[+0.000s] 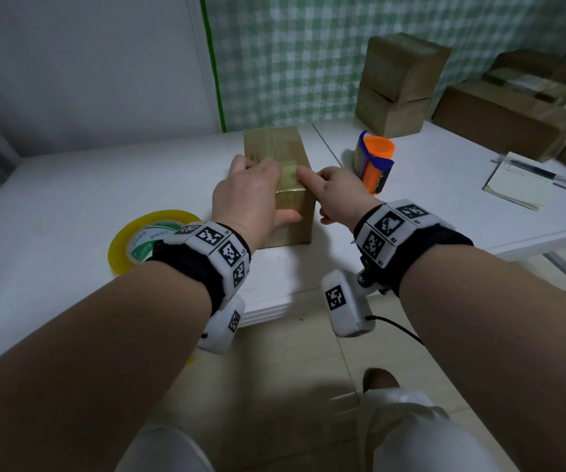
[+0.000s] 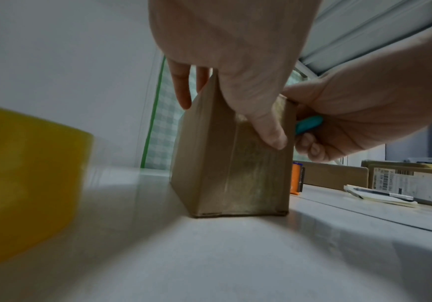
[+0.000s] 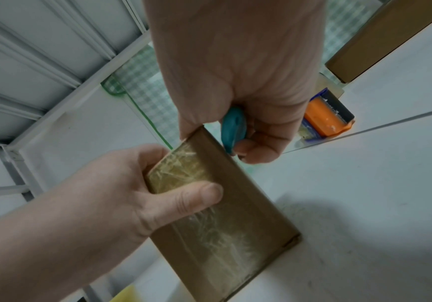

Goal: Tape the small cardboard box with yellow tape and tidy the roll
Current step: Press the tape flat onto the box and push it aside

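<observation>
One small cardboard box point(image 1: 276, 185) is gripped from above by the left hand point(image 1: 247, 195), thumb on its taped near face. One yellow tape roll point(image 1: 145, 236) is seen left of that grip. Only the wrist views show one teal tool point(image 3: 232, 127) held in the right hand's point(image 1: 338, 195) curled fingers, its forefinger pressed on the box top.

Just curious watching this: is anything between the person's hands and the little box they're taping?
Nothing visible. The left hand already holds the small cardboard box, thumb on its taped front. The right hand touches its top edge while holding a teal tool.
</observation>
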